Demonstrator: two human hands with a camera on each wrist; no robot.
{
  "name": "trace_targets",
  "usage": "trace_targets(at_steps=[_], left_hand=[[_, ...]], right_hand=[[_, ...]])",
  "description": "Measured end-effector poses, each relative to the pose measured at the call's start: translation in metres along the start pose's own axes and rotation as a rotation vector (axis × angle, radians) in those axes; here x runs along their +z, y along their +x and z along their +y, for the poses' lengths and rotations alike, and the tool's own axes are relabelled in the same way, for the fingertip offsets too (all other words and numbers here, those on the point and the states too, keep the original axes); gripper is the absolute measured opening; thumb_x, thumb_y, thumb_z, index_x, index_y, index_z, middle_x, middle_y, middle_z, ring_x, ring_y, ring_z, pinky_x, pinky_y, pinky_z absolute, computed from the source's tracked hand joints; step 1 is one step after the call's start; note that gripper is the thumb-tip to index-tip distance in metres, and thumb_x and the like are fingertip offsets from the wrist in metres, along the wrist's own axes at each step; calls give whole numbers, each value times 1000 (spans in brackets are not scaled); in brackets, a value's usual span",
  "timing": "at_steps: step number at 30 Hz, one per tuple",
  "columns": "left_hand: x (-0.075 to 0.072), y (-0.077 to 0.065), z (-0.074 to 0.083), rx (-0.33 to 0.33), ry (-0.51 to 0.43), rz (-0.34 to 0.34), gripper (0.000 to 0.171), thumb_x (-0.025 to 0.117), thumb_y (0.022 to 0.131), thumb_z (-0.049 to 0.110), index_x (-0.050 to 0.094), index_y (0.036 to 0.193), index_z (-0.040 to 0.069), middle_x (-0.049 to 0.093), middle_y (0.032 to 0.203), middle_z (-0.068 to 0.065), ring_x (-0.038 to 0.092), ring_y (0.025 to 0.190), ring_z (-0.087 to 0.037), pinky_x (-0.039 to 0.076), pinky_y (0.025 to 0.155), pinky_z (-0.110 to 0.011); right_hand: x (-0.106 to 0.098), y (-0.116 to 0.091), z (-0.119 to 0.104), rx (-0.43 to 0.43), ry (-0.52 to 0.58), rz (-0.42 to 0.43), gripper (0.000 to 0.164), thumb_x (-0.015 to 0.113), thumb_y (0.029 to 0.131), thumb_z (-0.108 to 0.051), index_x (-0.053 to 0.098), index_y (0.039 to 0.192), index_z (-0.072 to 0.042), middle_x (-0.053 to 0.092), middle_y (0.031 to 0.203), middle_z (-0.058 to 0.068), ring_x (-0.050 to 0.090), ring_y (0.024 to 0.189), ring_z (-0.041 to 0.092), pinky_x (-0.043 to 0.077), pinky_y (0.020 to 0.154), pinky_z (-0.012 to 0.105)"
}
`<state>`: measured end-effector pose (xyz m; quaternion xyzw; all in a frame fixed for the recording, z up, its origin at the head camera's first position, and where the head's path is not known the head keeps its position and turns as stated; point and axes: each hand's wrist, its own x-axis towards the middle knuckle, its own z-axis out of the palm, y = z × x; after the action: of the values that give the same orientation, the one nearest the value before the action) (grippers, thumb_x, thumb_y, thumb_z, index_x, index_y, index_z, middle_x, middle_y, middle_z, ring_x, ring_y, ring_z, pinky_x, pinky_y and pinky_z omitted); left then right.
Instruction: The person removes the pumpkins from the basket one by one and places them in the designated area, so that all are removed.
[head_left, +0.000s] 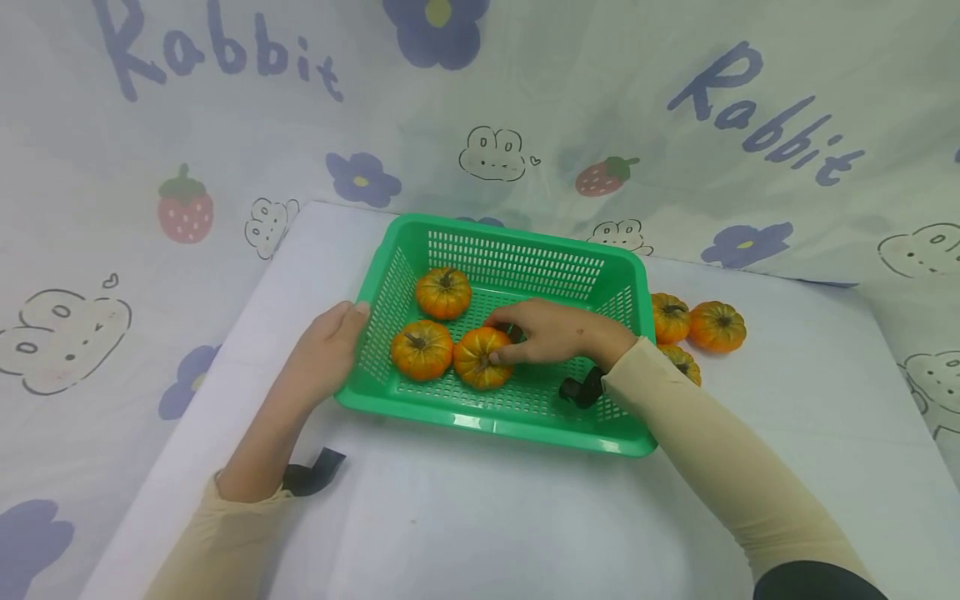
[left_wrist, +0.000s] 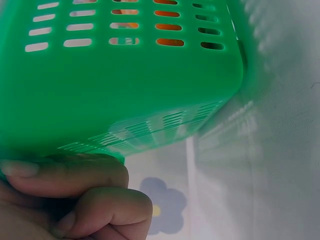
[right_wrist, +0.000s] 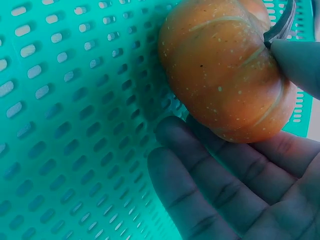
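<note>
A green plastic basket (head_left: 480,423) with slotted walls stands on the white table. My left hand (head_left: 324,354) grips its left rim; in the left wrist view the curled fingers (left_wrist: 107,210) are under that rim. Inside the basket, my right hand (head_left: 551,331) holds a small orange pumpkin (head_left: 480,360). The right wrist view shows the thumb (right_wrist: 300,65) beside the stem of this pumpkin (right_wrist: 225,75), with fingers along its lower side. Two more small pumpkins sit in the left part of the basket, one at the back (head_left: 443,293) and one in front (head_left: 422,351).
Right of the basket, several small pumpkins lie on the table (head_left: 795,417), one of them (head_left: 717,326) farthest right and another (head_left: 681,363) partly behind the right sleeve. A printed cloth (head_left: 555,92) hangs behind the table.
</note>
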<state>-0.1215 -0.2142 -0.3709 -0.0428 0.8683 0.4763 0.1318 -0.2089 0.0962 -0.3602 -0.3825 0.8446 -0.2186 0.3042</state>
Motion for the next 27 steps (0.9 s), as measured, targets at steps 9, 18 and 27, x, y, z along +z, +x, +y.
trace_targets(at_steps=[9,18,27], left_hand=[[0,-1,0,3,11,4,61,25,113,54,53,126,1,64,95,-17,63,75,-28,56,65,-38],[-1,0,0,8,1,1,61,25,113,54,53,125,1,64,96,-17,63,77,-28,56,66,-39],[-1,0,-2,27,5,7,59,26,113,52,54,123,0,63,95,-17,63,77,-29,55,68,-39]], right_hand=[[-1,1,0,13,17,0,47,69,101,-39,61,138,-11,69,118,-3,62,109,17,51,98,41],[-1,-1,-1,-5,39,19,45,69,101,-36,62,137,-10,69,119,-2,63,110,17,52,99,41],[-3,-2,-2,-9,33,36,47,64,104,-38,61,143,-11,68,126,-2,62,117,20,51,102,43]])
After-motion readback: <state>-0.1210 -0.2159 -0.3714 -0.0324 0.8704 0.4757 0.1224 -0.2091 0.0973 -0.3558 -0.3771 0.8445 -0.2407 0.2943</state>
